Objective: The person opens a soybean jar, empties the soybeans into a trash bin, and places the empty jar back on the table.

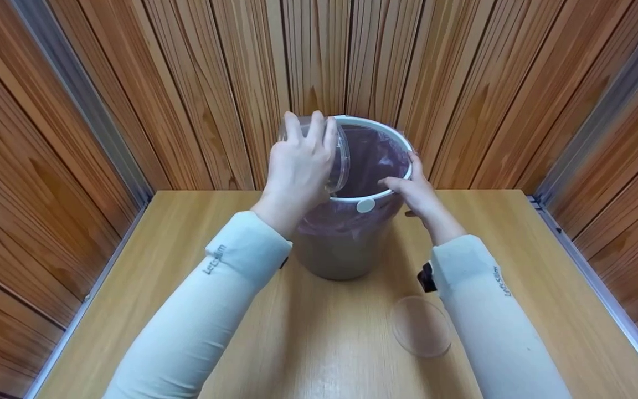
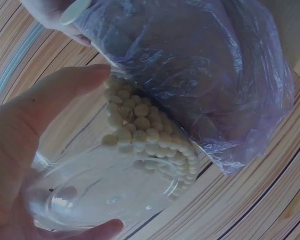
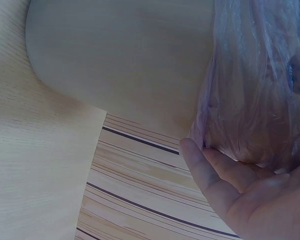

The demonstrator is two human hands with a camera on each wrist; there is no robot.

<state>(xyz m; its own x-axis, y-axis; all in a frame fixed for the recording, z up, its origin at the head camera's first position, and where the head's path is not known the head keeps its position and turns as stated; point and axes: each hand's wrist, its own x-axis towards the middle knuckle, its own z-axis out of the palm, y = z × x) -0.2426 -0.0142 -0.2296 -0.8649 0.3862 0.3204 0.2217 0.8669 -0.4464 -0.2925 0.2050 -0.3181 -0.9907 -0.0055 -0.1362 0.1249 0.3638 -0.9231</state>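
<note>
My left hand grips a clear plastic tub tipped on its side at the left rim of a trash can. In the left wrist view, pale round beads or beans are heaped toward the tub's mouth, against the can's rim. A thin purple bag lines the can and folds down over its outside. My right hand holds the can's right rim, thumb over the inside and fingers outside against the bag. The bottom of the can's inside is hidden.
A clear round lid lies on the wooden table near my right forearm. Wood-panelled walls stand behind and at both sides, with metal strips along the corners. The can stands close to the back wall.
</note>
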